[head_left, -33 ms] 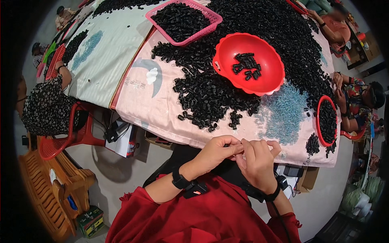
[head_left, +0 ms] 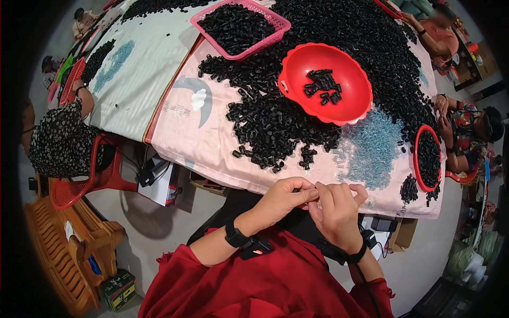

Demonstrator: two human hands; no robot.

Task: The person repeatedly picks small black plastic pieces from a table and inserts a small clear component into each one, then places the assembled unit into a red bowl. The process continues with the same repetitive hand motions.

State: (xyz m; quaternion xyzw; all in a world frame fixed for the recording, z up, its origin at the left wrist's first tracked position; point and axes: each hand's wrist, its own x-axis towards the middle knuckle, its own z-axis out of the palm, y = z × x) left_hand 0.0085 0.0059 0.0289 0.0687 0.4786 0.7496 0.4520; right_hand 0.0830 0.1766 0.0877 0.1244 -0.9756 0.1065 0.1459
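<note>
Just past the table's front edge, my left hand [head_left: 283, 200] and my right hand [head_left: 338, 212] meet fingertip to fingertip. Both are closed in a pinch, and whatever sits between the fingers is hidden. Ahead of them on the pink cloth lies a loose heap of small black plastic parts [head_left: 273, 127]. To its right spreads a patch of small, clear bluish pieces [head_left: 371, 151]. Beyond these stands a red bowl with a scalloped rim [head_left: 347, 69], holding a small cluster of black parts [head_left: 322, 86].
A pink basket [head_left: 280, 33] full of black parts stands farther back. At right is a red oval basket [head_left: 418, 168]. Co-workers sit at both sides, one on a red chair [head_left: 95, 177] at left. A wooden bench [head_left: 58, 249] stands at lower left.
</note>
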